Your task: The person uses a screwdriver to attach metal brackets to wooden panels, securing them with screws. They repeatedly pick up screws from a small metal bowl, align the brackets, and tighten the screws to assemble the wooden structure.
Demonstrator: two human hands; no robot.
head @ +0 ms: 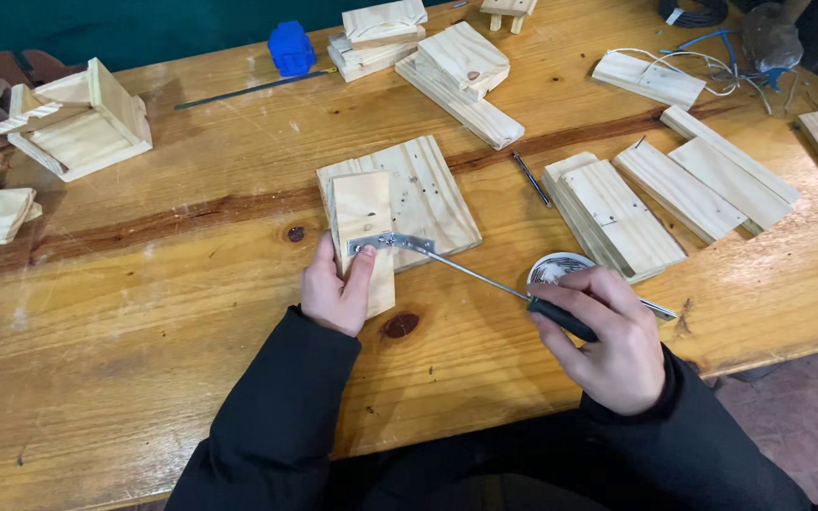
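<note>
The small pine block (364, 237) lies on the larger pine board (418, 194), near the middle of the tabletop (144, 312). A flat metal bracket (392, 244) is laid across the near end of the block, reaching onto the board. The left hand (335, 289) rests on the block, with the fingertips pressed on the left end of the bracket; its grip is nearly flat, pinning rather than enclosing. The right hand (608, 341) is closed firmly around the dark handle of a long screwdriver (485, 281), whose thin shaft runs up and left to the bracket. The tip appears to meet the bracket near its middle; whether a screw is seated there cannot be told.

For the step in hand, judged to be the driving of a fastener through the bracket:

- The bracket is to be kept pinned so that it does not pivot under torque.
- The shaft lies at a low slant; it should be raised nearer to upright so that the tip is not thrown out of the screw head.
- The left fingertips should be kept clear of the tip's path.
- The round dish (557, 268) beside the right hand should not be knocked.
</note>
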